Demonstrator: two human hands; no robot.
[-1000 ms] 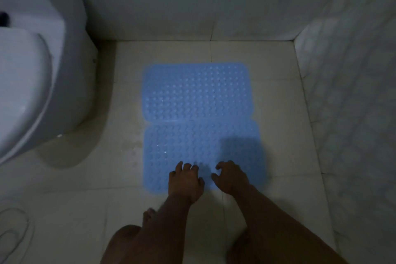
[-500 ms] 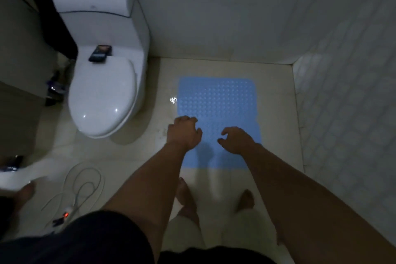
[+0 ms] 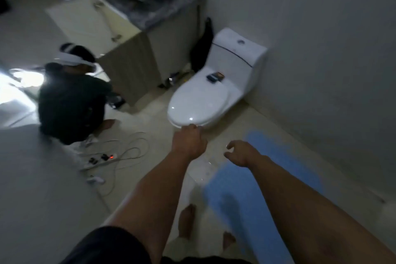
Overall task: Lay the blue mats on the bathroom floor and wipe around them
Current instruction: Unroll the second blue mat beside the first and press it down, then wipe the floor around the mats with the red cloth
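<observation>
Both hands are lifting off the blue mats (image 3: 246, 195), which are lying flat on the floor (image 3: 216, 141) right of the toilet (image 3: 199, 100), the left hand (image 3: 189, 142) and right hand (image 3: 241, 154) loosely curled and holding nothing, suggesting wiping comes next.

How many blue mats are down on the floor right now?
2, laid end to end: the far blue mat toward the wall, the near blue mat under the right arm. The frame is blurred and their seam is unclear.
</observation>
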